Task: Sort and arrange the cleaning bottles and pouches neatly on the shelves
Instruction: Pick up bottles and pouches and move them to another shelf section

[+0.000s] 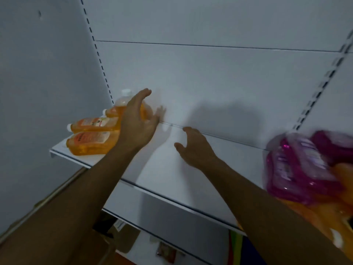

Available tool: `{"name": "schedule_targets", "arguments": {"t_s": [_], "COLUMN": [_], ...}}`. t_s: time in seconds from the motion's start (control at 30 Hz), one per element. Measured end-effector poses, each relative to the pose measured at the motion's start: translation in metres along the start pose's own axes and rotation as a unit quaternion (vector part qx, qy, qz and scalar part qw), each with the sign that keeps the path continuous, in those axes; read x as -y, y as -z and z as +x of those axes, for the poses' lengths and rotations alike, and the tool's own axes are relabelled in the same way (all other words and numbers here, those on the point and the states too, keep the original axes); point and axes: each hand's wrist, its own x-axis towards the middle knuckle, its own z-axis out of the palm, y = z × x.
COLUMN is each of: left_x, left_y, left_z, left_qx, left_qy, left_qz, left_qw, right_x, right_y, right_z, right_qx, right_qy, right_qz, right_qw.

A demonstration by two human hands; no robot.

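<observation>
Several orange cleaning bottles sit at the left end of a white shelf (172, 188). Two bottles (91, 143) lie on their sides at the front, and one upright bottle (124, 100) with a white cap stands at the back. My left hand (137, 123) hovers with fingers spread just right of the upright bottle, holding nothing. My right hand (194, 148) is open above the bare middle of the shelf, fingers loosely bent. Blurred magenta pouches (301, 165) lie piled at the shelf's right end, on top of orange packs (328, 211).
A white back panel (210, 83) with slotted uprights rises behind the shelf. A grey wall (38, 83) closes the left side. Lower shelves with small dark items (164, 253) and a colourful object (236, 245) show below.
</observation>
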Motion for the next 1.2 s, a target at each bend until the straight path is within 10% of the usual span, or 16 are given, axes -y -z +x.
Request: {"name": "schedule_targets", "arguments": {"t_s": [0.73, 1.03, 1.2], "left_x": [-0.184, -0.165, -0.149], "left_y": [-0.195, -0.186, -0.155], "left_z": [-0.099, -0.110, -0.134], "left_qx": [0.372, 0.379, 0.487], "left_qy": [0.095, -0.055, -0.153], "left_qz": [-0.171, -0.103, 0.007], "left_qw": [0.907, 0.918, 0.860], "right_x": [-0.126, -0.126, -0.120], "right_y": [0.183, 0.178, 0.164], "right_z": [-0.175, -0.185, -0.186], "right_qx": [-0.153, -0.141, -0.136], "right_qy": [-0.098, -0.047, -0.007], "right_qz": [-0.155, -0.169, -0.176], "right_qw": [0.971, 0.974, 0.975]}}
